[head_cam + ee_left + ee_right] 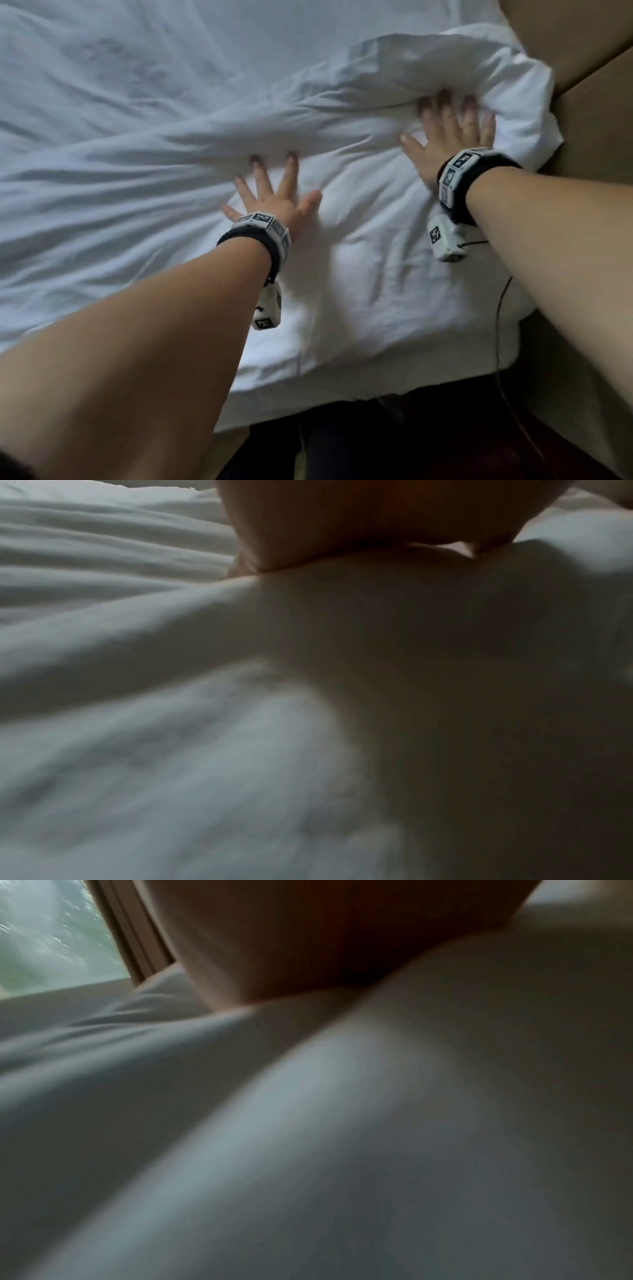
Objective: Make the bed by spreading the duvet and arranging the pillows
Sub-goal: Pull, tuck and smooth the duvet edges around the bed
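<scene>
Nearest the camera in the head view, two bare forearms reach forward over the edge of the bed, each wrist wearing a black band set with white marker blocks (260, 226), and a thin dark cable (500, 329) hangs below the right one. Beyond them lies the crumpled white fabric duvet (359, 291), its near edge ending at the side of the mattress above a dark floor. The left hand (274, 198) lies flat on the duvet with fingers spread and straight, pressing the cloth and grasping nothing. To its right and a little further away, the right hand (452, 133) also rests palm down with straight, spread fingers, its fingertips against a raised, puffed fold of the duvet near a tan wooden panel (596, 102) at the bed's corner. Past both hands, long creases run leftwards across the cloth. Both wrist views are dim and blurred, showing only palm (342, 520) and white cloth (342, 1150); at the far left of the right wrist view a bright window (51, 934) appears.
</scene>
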